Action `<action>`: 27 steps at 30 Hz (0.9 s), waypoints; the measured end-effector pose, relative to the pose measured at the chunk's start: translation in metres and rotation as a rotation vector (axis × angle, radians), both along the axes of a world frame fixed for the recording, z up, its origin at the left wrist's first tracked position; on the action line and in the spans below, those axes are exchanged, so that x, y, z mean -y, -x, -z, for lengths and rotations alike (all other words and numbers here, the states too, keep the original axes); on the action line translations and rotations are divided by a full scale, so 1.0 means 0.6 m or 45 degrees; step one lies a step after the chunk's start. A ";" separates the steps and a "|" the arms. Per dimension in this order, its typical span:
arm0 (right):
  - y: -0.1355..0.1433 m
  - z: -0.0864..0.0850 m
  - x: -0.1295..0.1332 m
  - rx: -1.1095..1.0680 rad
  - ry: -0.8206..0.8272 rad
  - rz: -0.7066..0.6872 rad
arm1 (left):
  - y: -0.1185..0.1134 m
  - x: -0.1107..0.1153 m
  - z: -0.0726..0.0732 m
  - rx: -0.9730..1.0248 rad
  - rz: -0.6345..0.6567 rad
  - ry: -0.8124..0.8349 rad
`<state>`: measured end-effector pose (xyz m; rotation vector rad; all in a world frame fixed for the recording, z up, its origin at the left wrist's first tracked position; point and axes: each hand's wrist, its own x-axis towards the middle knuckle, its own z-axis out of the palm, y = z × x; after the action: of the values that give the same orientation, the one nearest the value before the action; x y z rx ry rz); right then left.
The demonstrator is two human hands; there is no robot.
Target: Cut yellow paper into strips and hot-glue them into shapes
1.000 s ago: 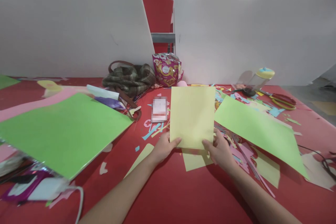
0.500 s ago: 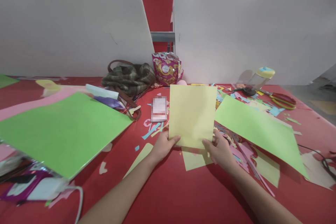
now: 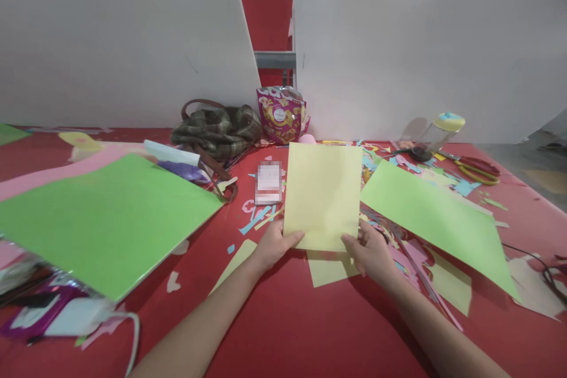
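A pale yellow sheet of paper (image 3: 323, 195) is held up before me by its two lower corners. My left hand (image 3: 277, 245) pinches the lower left corner, thumb on the near face. At the lower right corner my right hand (image 3: 367, 248) grips it the same way, the fingers mostly hidden behind the sheet. Beneath it, another yellow piece of paper (image 3: 331, 269) lies on the red table (image 3: 283, 319). A further yellow piece (image 3: 234, 263) shows beside my left forearm.
Large green sheets lie left (image 3: 110, 224) and right (image 3: 434, 224). Paper scraps (image 3: 259, 218) are scattered about. Farther back are a plaid bag (image 3: 217, 130), a purple snack packet (image 3: 282, 115), a lidded bottle (image 3: 438, 133) and scissors (image 3: 478, 170). White panels (image 3: 407, 65) stand behind.
The top edge of the yellow sheet has tilted slightly, and its upper right corner has shifted a little left. Both hands keep their grip in nearly the same place.
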<state>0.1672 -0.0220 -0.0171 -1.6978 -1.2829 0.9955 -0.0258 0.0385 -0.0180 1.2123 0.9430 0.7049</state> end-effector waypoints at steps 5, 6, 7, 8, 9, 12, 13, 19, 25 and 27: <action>-0.001 0.002 0.000 0.039 -0.006 -0.007 | 0.004 0.001 0.002 0.075 0.130 0.184; -0.001 0.002 0.000 0.042 -0.006 -0.009 | 0.005 0.001 0.003 0.064 0.144 0.218; -0.001 0.002 0.000 0.042 -0.004 -0.015 | 0.005 0.001 0.004 0.054 0.146 0.242; -0.002 0.002 0.000 0.039 0.000 -0.022 | 0.005 0.000 0.005 0.048 0.135 0.252; -0.002 0.001 0.000 0.031 0.006 -0.030 | 0.005 -0.001 0.006 0.049 0.118 0.252; -0.002 -0.002 -0.001 -0.018 0.047 -0.072 | 0.003 -0.004 0.007 0.066 0.079 0.254; -0.001 -0.004 -0.001 -0.041 0.059 -0.086 | 0.003 -0.004 0.007 0.075 0.064 0.256; 0.004 -0.007 -0.002 -0.331 0.034 -0.040 | 0.001 -0.003 0.001 0.187 -0.015 0.309; 0.007 -0.010 -0.004 -0.457 0.049 -0.029 | 0.009 0.012 -0.015 0.369 0.318 0.438; 0.007 -0.009 -0.004 -0.437 0.045 -0.025 | 0.004 0.020 -0.013 0.323 0.351 0.449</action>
<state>0.1628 -0.0198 -0.0115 -1.4634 -1.0627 1.2644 -0.0281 0.0266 -0.0101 0.8931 0.6399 0.4360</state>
